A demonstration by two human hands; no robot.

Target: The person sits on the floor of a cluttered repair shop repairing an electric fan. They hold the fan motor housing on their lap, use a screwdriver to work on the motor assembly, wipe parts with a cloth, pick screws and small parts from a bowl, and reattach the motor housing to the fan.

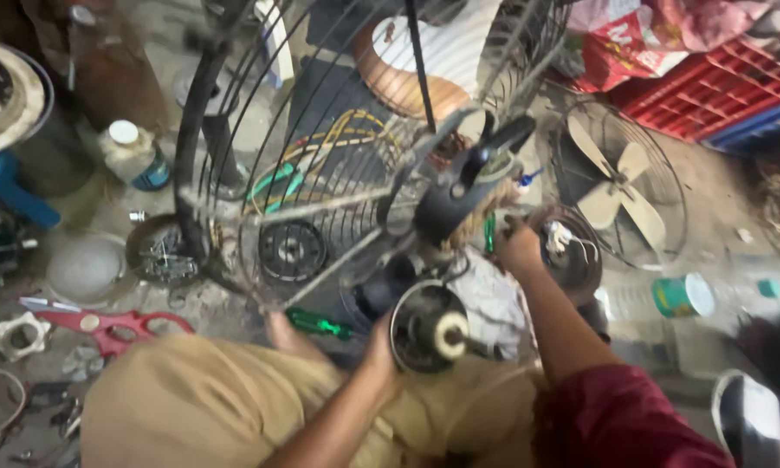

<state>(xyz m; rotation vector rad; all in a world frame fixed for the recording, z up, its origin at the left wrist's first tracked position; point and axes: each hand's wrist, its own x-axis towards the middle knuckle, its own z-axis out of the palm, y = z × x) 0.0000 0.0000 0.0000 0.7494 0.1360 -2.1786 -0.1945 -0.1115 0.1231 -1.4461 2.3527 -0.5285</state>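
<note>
The hands: left hand (pixel 381 351) is closed around the fan motor housing (pixel 424 328) at lower centre, steadying it over the lap; right hand (pixel 518 247) grips the motor's far side beside a green-handled tool (pixel 490 232). The wire fan guard (pixel 338 147) rises behind; red scissors (pixel 117 328) lie on the floor (pixel 728 199), lower left.

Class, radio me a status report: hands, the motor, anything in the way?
Left hand grips fan motor. Right hand at its far side, grip unclear. Wire guard crowds above.

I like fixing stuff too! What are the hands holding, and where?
The left hand grips the round dark metal fan motor by its side. The right hand reaches past it; its hold cannot be told.
</note>
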